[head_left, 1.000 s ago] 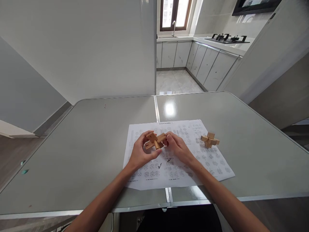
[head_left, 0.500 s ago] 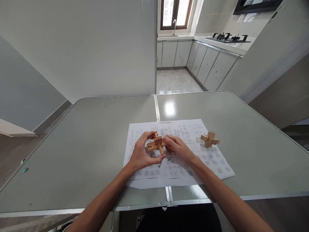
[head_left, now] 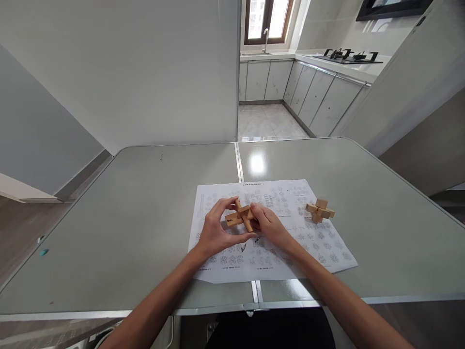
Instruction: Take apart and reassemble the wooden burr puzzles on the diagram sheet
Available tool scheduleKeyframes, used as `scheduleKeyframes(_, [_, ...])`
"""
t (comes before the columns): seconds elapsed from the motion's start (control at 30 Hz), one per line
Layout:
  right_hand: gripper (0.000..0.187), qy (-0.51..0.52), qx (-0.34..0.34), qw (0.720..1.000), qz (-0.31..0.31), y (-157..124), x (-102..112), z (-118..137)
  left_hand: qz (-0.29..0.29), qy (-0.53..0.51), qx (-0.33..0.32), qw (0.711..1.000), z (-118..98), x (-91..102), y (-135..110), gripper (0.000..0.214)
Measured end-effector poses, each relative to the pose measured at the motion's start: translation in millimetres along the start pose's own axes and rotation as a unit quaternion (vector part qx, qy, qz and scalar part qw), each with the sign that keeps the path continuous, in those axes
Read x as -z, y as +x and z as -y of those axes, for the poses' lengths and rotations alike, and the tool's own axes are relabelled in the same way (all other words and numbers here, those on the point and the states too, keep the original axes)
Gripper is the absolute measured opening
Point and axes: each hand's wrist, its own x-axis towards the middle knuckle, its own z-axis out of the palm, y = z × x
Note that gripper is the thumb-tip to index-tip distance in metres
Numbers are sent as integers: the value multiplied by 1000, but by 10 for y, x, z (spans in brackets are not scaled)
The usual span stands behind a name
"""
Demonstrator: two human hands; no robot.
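Between my two hands is a wooden burr puzzle point(head_left: 242, 213) of interlocking pieces, with a dark mark on its left piece. My left hand point(head_left: 214, 230) curves around it, thumb and fingers gripping the ends of a round rod that runs through it. My right hand point(head_left: 269, 224) pinches the puzzle's right end; the fingertips behind it are partly hidden. Both hands are just above a printed sheet point(head_left: 305, 252) covered with small diagrams. A second wooden puzzle point(head_left: 319, 211), made of crossed blocks, rests on the sheet's right edge.
The grey-green table point(head_left: 145, 218) has a metal seam point(head_left: 239, 162) down its middle. Beyond the table stands a white wall panel point(head_left: 174, 72), with a kitchen counter point(head_left: 269, 56) and stove point(head_left: 347, 57) to its right. A small teal object point(head_left: 43, 252) is at the far left.
The middle piece of the held puzzle and its rod have tilted slightly between my hands. The whole view has shifted a little; the second puzzle stays on the sheet.
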Motion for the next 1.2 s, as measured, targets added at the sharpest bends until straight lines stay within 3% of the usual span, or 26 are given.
scheduleKeyframes(0.27, [56, 27, -30, 998, 46, -28, 82, 88, 27, -27, 37, 999, 15, 9, -8, 80])
scheduleKeyframes(0.63, [53, 33, -70, 995, 59, -51, 116, 98, 31, 10, 36, 999, 34, -4, -3, 81])
scheduleKeyframes(1.0, [53, 41, -92, 987, 123, -64, 149, 60, 60, -24, 4, 998, -12, 20, 18, 82])
scheduleKeyframes(1.2, [62, -72, -18, 997, 34, -95, 61, 60, 51, -41, 19, 998, -13, -2, 6, 83])
